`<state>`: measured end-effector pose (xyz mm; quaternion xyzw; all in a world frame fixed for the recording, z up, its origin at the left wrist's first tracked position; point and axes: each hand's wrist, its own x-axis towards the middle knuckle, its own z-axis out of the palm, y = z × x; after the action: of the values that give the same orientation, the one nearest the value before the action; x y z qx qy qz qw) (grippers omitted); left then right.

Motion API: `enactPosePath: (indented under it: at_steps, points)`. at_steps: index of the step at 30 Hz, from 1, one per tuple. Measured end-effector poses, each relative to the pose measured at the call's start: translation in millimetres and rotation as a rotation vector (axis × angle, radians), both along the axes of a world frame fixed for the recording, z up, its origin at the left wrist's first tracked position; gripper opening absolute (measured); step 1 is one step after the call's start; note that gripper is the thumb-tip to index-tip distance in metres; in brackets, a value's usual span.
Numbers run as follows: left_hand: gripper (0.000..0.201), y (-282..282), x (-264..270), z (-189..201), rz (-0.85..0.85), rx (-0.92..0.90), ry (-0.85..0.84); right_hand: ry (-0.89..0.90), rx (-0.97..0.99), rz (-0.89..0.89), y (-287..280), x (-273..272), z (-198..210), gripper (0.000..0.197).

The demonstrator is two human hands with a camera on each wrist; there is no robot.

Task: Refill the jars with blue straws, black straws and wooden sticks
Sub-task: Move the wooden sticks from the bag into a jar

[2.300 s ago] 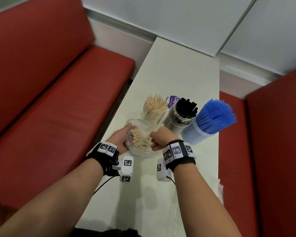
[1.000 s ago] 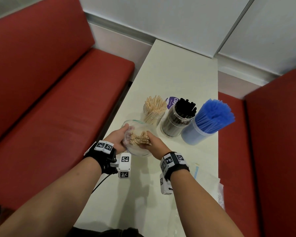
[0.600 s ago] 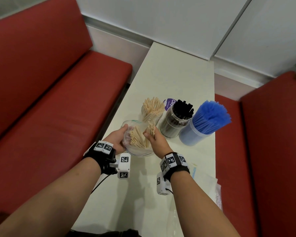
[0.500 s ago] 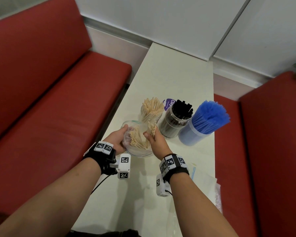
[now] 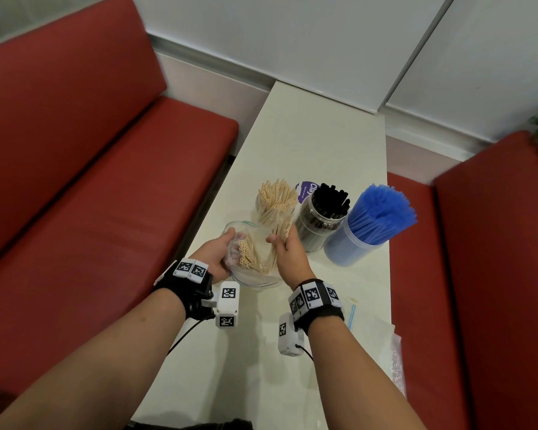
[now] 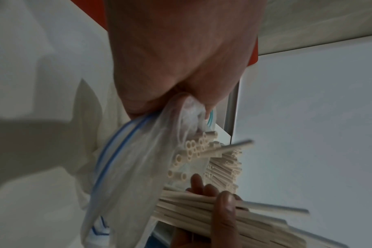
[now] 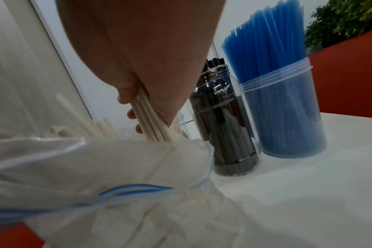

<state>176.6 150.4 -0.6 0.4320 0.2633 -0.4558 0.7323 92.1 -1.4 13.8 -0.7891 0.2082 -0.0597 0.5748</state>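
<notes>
Three jars (image 5: 319, 226) stand beyond one bag (image 5: 255, 276), two hands gripping

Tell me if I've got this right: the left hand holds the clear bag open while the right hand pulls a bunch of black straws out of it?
Not quite. The right hand grips a bunch of pale wooden sticks, not black straws; the right wrist view shows them plainly. The black straws stand in their own jar on the table. The rest holds: the left hand grips the clear bag at its mouth.
</notes>
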Motion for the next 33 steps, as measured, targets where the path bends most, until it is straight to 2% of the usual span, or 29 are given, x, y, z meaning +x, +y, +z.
enactPosePath:
  at_steps: [3,8,13,16,19,22,26,30,33]
  points:
    - [0.035,-0.2,-0.7,3.8,-0.007,-0.017,0.001,-0.04,-0.026,-0.027,-0.2,3.6,2.1,0.016]
    - [0.033,-1.8,-0.6,-3.1,-0.013,0.036,-0.033,-0.033,-0.025,-0.059,4.7,2.3,9.2,0.02]
    - [0.033,-1.7,1.7,-5.6,0.005,0.021,0.013,-0.161,-0.054,-0.074,-12.4,29.2,71.2,0.025]
    - [0.033,-3.3,1.8,-6.0,0.006,0.016,0.019,-0.365,-0.018,-0.13,-26.7,47.7,120.6,0.008]
    - [0.035,-4.0,1.6,-6.0,0.003,0.017,0.012,-0.538,-0.05,-0.247,-40.5,68.8,150.8,0.01]
    - [0.035,-3.1,2.1,-7.0,0.005,0.011,0.014,-0.549,-0.062,-0.282,-45.4,87.2,149.2,0.01]
    - [0.032,-1.3,3.4,-5.4,-0.003,0.007,0.008,-0.483,-0.062,-0.318,-47.3,101.8,123.4,0.011]
    - [0.032,-0.7,4.3,-5.1,-0.01,0.007,0.017,-0.431,-0.052,-0.349,-47.3,105.1,102.3,0.013]
    - [0.031,-1.0,7.5,-6.3,-0.009,0.022,0.002,-0.43,-0.022,-0.368,-47.4,107.3,101.4,0.01]
